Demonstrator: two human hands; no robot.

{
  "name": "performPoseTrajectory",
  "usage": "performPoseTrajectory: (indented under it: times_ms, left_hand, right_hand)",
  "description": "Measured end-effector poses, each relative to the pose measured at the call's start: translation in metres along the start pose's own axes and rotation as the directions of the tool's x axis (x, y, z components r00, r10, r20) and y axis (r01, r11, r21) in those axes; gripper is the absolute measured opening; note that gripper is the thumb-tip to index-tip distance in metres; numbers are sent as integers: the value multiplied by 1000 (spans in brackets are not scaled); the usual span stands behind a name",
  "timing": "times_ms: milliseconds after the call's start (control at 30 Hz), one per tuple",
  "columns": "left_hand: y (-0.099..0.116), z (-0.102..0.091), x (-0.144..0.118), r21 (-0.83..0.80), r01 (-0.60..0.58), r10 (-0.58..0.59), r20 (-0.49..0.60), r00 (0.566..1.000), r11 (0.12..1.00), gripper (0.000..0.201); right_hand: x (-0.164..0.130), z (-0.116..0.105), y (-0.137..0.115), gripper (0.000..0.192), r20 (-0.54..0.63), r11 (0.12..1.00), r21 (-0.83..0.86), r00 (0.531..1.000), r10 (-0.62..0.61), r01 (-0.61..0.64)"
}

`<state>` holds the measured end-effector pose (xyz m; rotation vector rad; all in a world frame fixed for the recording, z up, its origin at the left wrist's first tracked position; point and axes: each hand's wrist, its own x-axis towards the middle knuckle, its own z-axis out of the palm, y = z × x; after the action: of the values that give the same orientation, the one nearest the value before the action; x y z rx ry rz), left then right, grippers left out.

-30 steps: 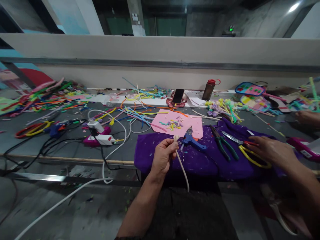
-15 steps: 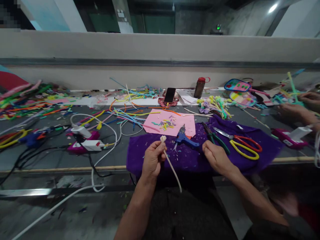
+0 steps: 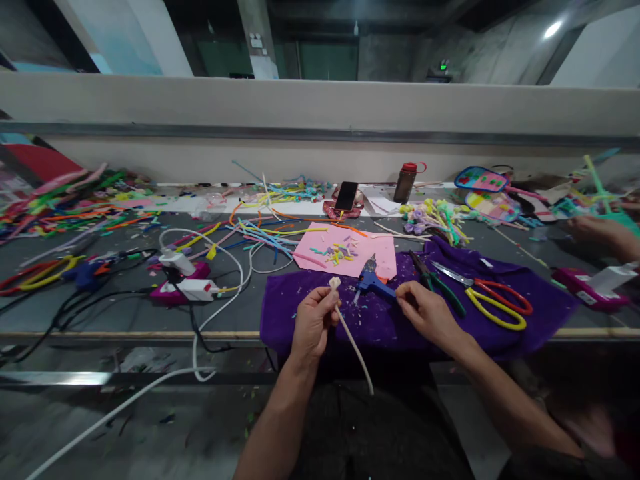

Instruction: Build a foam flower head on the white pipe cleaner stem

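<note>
My left hand (image 3: 316,321) is closed around a cream pipe cleaner (image 3: 356,347). Its knotted, bud-like white head (image 3: 335,283) sticks up above my thumb, and the stem hangs down to the right. With bent fingers, my right hand (image 3: 429,315) is at the handle end of a blue glue gun (image 3: 376,285), thumb and forefinger closed on it. The gun lies on a purple cloth (image 3: 320,327), nozzle pointing away from me. Just right of it are green-handled pliers (image 3: 443,290) and scissors (image 3: 495,299) with red and yellow handles.
Pink paper (image 3: 313,247) holds small coloured clippings. Behind stand a phone (image 3: 347,196) and a red-capped bottle (image 3: 405,183). Loose pipe cleaners (image 3: 260,235), power strips (image 3: 173,292) with cables and another glue gun (image 3: 86,275) lie left. A co-worker's hand (image 3: 603,235) is at right.
My right hand has moved left from beside the glue gun onto its handle end, its fist loosening. The left hand keeps the pipe cleaner. The view has shifted slightly.
</note>
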<state>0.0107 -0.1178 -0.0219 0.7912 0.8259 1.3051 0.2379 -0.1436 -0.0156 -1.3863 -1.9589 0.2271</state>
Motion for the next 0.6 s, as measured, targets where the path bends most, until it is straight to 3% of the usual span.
performPoseTrajectory:
  times_ms: [133, 367, 600]
  left_hand:
    - [0, 0, 0, 3, 5, -5, -3, 1000, 1000, 21]
    - [0, 0, 0, 0, 15, -15, 1, 1000, 1000, 21]
    - [3, 1, 0, -2, 64, -64, 2, 998, 998, 20]
  right_hand:
    - [2, 2, -4, 10, -16, 1000, 15, 1000, 22, -22]
    - [14, 3, -6, 19, -9, 997, 6, 997, -73, 73]
    - [38, -1, -2, 21, 116, 978, 38, 972, -206, 203]
